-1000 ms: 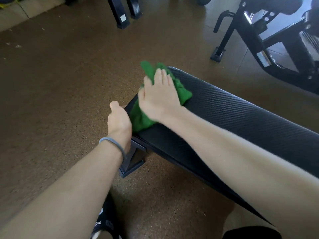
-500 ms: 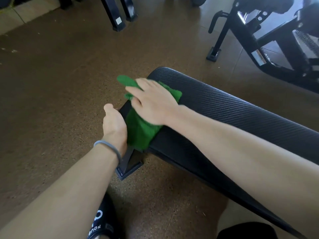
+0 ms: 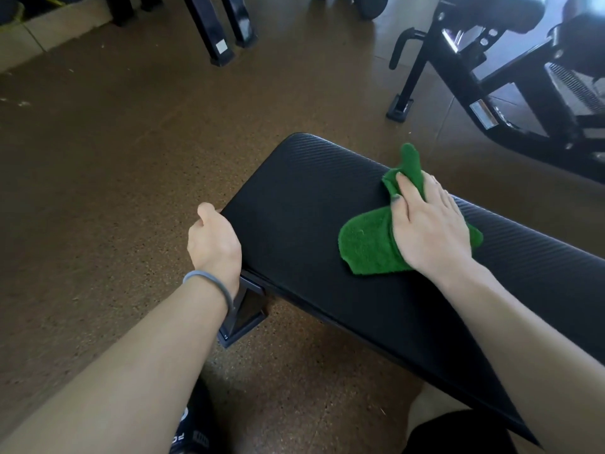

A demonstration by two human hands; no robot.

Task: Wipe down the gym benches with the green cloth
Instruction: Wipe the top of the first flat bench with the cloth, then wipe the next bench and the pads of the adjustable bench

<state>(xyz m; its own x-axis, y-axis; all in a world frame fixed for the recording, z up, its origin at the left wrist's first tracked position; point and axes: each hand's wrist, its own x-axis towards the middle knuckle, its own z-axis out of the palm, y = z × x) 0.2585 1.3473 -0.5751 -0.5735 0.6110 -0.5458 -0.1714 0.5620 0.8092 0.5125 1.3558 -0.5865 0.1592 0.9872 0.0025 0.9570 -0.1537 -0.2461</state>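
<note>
Pressing green cloth [image 3: 366, 247] flat under right hand [image 3: 429, 224], fingers straight; bench pad [image 3: 294, 198] runs long toward right; left hand [image 3: 214, 247] grips pad's near end.

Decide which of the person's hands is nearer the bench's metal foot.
Left. The left hand grips the pad's end edge just above the metal foot; the right hand presses the green cloth farther along the pad.

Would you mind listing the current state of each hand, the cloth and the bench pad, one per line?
Right hand: flat, fingers straight, pressing the green cloth onto the pad.
Green cloth: crumpled, lying on the bench pad, partly under the right hand.
Left hand: gripping the near end edge of the pad.
Bench pad: level, on top of its frame.
</note>
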